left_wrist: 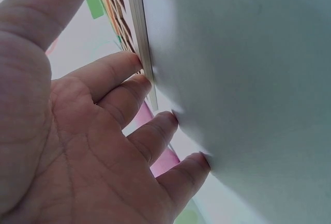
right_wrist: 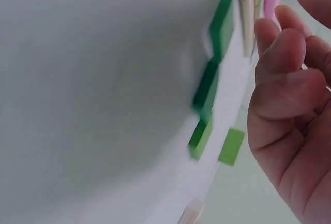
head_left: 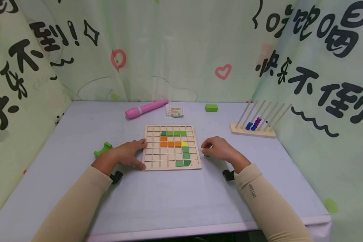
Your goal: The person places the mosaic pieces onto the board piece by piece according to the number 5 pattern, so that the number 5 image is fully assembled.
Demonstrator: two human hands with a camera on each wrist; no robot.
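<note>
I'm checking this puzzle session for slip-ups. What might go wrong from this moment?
1. The left hand rests against the edge of the wooden grid board; a push might slide it and unsettle the seated tiles.
2. The right hand is curled over small green tiles lying loose on the table; a sweep of the fingers may scatter them.

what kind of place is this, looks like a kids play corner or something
Probably a small tabletop booth set up for children's puzzle play, not a proper room. A printed curtain with cartoon lettering and hearts encloses the grey table on three sides. On the table lie a wooden grid board with coloured tiles and a bead rack.
</note>
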